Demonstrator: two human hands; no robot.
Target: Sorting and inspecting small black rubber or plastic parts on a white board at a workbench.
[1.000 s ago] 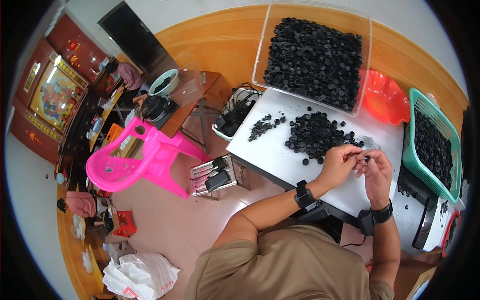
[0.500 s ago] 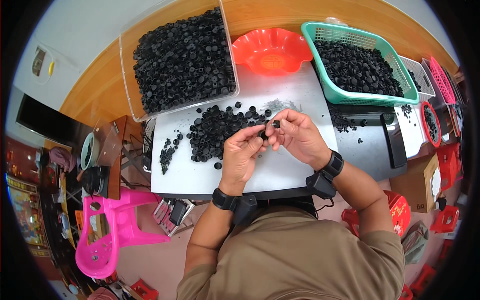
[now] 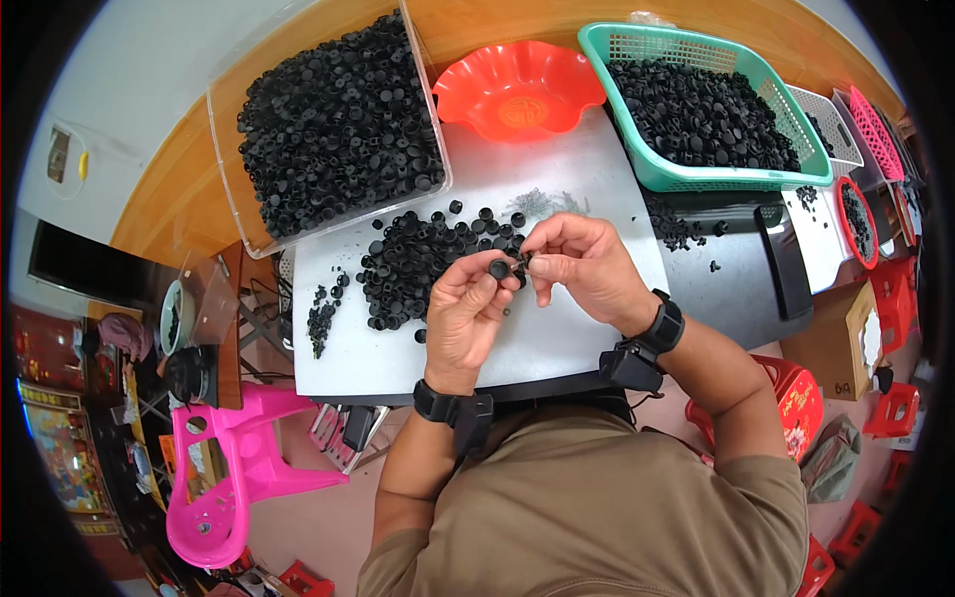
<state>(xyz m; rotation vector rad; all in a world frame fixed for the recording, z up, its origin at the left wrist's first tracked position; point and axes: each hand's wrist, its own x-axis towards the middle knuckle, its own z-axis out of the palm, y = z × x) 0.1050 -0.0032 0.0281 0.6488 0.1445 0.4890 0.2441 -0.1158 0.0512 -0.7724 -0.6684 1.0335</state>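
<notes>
My left hand (image 3: 463, 318) pinches a round black cap (image 3: 499, 269) between thumb and fingertips, its round face turned up. From the right, my right hand (image 3: 589, 271) is closed on a small dark piece with a thin metal pin (image 3: 521, 265), held against or right beside the cap; its exact shape is partly hidden by my fingers. Just beyond my hands lies a loose heap of black caps (image 3: 403, 264) on the white tabletop (image 3: 597, 343). Thin grey metal pins (image 3: 537, 203) are scattered beyond my right hand. Smaller black parts (image 3: 321, 320) form a little pile at the left.
A clear bin (image 3: 443, 164) full of black caps stands at far left. Beside it are a red scalloped bowl (image 3: 522, 85) and a green basket (image 3: 711, 181) of black parts. A dark panel (image 3: 731, 284) adjoins on the right. A pink chair (image 3: 239, 478) stands lower left.
My hands have brought the two pieces together, and the cap now shows its round face upward. The whole view has shifted slightly.
</notes>
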